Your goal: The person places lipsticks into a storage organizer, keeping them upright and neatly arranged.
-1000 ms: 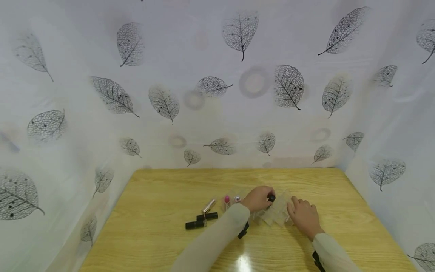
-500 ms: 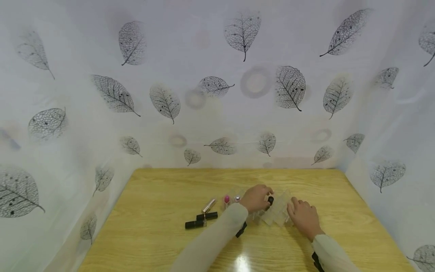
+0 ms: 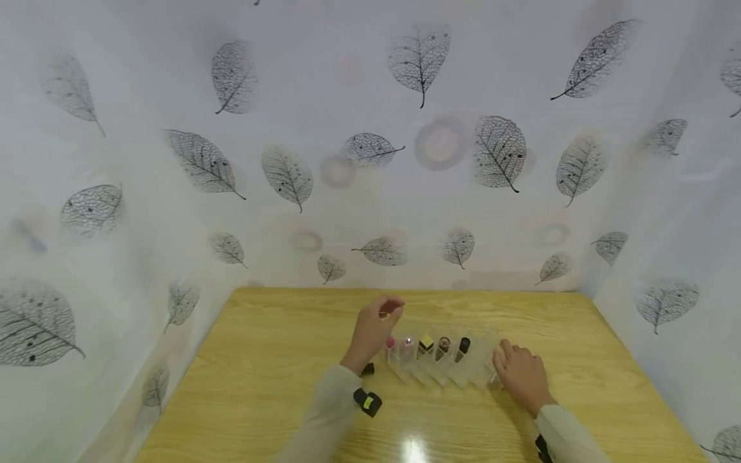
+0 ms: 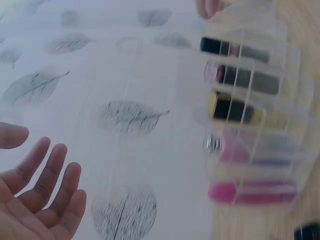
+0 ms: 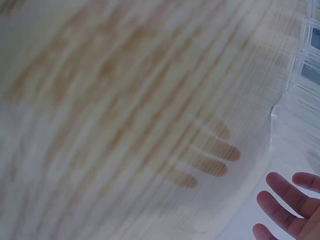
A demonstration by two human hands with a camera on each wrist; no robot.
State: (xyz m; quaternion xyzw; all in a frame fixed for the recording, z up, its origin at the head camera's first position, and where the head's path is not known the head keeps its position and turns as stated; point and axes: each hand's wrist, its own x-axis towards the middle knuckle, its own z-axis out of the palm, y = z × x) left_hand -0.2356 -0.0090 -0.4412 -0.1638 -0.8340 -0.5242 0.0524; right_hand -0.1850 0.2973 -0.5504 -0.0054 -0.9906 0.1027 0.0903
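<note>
While the clear slotted rack (image 3: 479, 368) sits on the tabletop (image 3: 278, 321), the left hand (image 3: 367, 333) hangs beside its left end, empty, fingers loosely parted; the right hand (image 3: 522, 377) lies at the other end, fingers spread, though whether they touch it I cannot tell. The rack looks like stiff, light plastic, apt to slide or crack, so steady it by the end walls. Its smooth tubes are probably slippery: pinch them by protruding tops, like the black cap (image 3: 465, 344).
</note>
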